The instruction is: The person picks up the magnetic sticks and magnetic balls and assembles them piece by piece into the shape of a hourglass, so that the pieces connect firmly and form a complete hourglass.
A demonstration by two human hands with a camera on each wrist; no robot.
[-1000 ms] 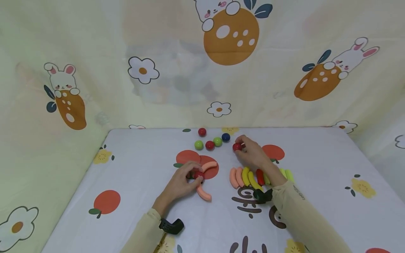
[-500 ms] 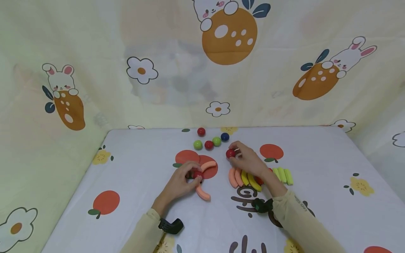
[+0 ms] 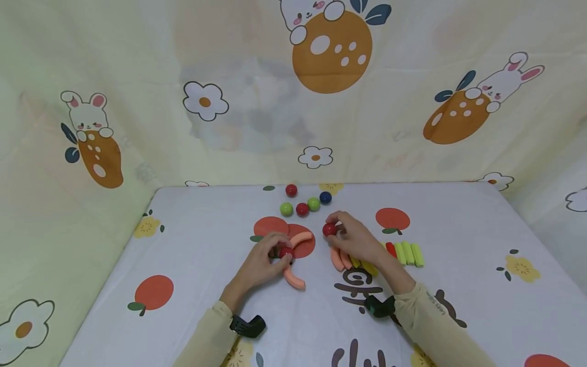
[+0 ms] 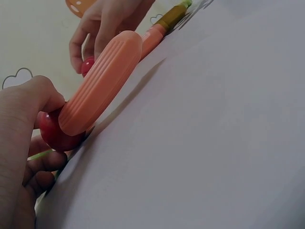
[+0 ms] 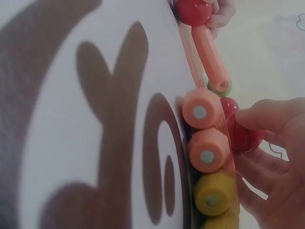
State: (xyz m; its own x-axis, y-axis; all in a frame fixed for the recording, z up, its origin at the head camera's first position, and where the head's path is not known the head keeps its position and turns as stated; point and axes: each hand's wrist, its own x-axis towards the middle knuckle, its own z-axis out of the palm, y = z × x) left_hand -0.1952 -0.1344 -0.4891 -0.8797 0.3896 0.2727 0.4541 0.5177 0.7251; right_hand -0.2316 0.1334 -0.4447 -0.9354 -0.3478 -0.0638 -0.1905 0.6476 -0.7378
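My left hand (image 3: pixel 260 263) pinches a red ball (image 3: pixel 286 253) between thumb and fingers. Two curved ribbed orange rods, an upper rod (image 3: pixel 301 237) and a lower rod (image 3: pixel 294 280), stick out from that ball. In the left wrist view, one orange rod (image 4: pixel 102 83) meets the red ball and slants up off the tabletop. Another red ball (image 3: pixel 329 229) is between the thumb and fingers of my right hand (image 3: pixel 359 238), behind the row of rods. The right wrist view shows this red ball (image 5: pixel 244 136) beside silver-tipped orange rod ends (image 5: pixel 200 111).
Under my right forearm lies a row of rods: curved orange rods (image 3: pixel 337 260), yellow ones (image 3: pixel 368 268), a red rod (image 3: pixel 391 249) and light green rods (image 3: pixel 407 254). Toward the back edge sit red balls (image 3: pixel 291 190), green balls (image 3: pixel 286 209) and a dark blue ball (image 3: pixel 325 198).
My right hand has carried its red ball away from the back group, left and nearer, toward the left hand. My left hand stays in place with its ball and rods.
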